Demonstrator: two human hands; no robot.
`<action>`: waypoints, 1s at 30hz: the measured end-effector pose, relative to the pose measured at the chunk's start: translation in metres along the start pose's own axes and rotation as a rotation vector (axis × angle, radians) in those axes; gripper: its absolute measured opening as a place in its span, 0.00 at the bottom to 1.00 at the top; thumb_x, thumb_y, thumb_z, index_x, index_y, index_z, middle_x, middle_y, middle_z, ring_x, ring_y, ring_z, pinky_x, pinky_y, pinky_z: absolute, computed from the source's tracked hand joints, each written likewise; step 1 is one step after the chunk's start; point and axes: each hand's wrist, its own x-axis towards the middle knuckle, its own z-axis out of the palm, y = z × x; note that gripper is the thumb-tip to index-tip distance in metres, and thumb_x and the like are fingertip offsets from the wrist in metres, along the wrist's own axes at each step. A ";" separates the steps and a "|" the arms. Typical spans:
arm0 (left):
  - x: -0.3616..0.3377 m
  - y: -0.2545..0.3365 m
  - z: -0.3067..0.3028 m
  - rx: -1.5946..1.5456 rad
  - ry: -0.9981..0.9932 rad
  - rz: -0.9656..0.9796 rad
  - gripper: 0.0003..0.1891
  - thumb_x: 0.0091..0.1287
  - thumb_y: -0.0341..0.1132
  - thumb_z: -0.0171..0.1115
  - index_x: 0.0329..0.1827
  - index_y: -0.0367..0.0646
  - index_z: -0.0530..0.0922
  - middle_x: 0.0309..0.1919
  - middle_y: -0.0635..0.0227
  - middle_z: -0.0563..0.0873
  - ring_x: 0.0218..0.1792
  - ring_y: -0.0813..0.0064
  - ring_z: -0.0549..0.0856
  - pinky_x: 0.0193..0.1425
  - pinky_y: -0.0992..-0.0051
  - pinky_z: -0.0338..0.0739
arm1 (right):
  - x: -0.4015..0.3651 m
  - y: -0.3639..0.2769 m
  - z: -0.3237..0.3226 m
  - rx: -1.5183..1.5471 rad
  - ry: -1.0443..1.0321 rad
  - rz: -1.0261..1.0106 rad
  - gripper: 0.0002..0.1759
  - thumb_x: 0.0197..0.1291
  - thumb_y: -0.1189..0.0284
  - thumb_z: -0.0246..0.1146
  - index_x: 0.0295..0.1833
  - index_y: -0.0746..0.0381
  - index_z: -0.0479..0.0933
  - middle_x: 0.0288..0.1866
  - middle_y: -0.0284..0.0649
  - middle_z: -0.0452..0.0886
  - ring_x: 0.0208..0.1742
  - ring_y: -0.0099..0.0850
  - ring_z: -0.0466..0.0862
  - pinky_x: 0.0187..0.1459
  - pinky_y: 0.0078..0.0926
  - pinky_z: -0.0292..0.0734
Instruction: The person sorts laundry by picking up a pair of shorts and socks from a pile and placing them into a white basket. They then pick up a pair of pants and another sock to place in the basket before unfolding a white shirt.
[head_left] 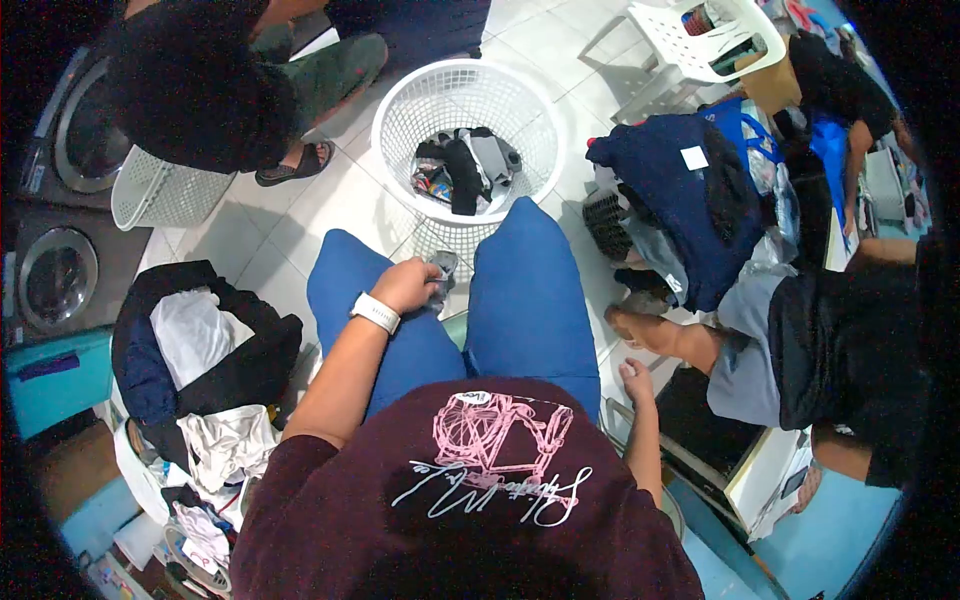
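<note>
My left hand (408, 286), with a white watch (375, 312) on its wrist, is over my left thigh. Its fingers are closed on a small grey bundled sock (443, 278). Just beyond my knees stands a white plastic laundry basket (545, 190) with dark, grey and patterned small garments (468, 172) heaped at its bottom. My right hand (634, 380) hangs low beside my right thigh, its fingers loosely bent and a little apart, with nothing visible in them.
To my left, dark and white clothes (190, 340) are piled near front-loading washers (60, 275). A second white basket (170, 190) stands by a person in sandals (295, 163). At right, navy clothing (680, 190) is heaped near another person (845, 340); a white chair (700, 50) stands behind.
</note>
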 end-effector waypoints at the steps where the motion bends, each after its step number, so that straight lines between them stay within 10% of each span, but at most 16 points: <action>1: 0.000 0.002 -0.001 -0.009 -0.072 -0.003 0.11 0.57 0.39 0.61 0.41 0.46 0.80 0.32 0.52 0.80 0.37 0.51 0.81 0.42 0.58 0.74 | -0.001 -0.006 0.005 0.062 -0.157 0.094 0.21 0.58 0.62 0.62 0.53 0.62 0.76 0.51 0.47 0.78 0.53 0.36 0.77 0.55 0.30 0.69; 8: -0.001 -0.011 0.005 -0.040 -0.048 -0.042 0.12 0.57 0.39 0.60 0.40 0.43 0.80 0.32 0.54 0.82 0.38 0.53 0.81 0.41 0.58 0.74 | 0.001 -0.117 0.004 0.569 -0.463 0.131 0.31 0.68 0.52 0.44 0.61 0.68 0.67 0.57 0.46 0.74 0.59 0.34 0.73 0.60 0.29 0.65; 16: 0.038 -0.026 0.020 -0.085 -0.155 -0.046 0.12 0.55 0.39 0.60 0.39 0.43 0.80 0.32 0.54 0.83 0.38 0.54 0.82 0.43 0.60 0.74 | -0.004 -0.265 -0.024 0.097 -0.096 -0.560 0.46 0.50 0.50 0.64 0.70 0.59 0.54 0.71 0.56 0.49 0.71 0.50 0.54 0.67 0.43 0.52; 30: 0.039 -0.026 0.012 -0.242 -0.250 -0.040 0.17 0.51 0.41 0.65 0.39 0.40 0.79 0.36 0.52 0.83 0.40 0.54 0.82 0.44 0.61 0.74 | 0.003 -0.292 -0.011 0.061 0.035 -0.523 0.44 0.44 0.49 0.67 0.66 0.54 0.63 0.67 0.57 0.59 0.65 0.53 0.62 0.63 0.46 0.58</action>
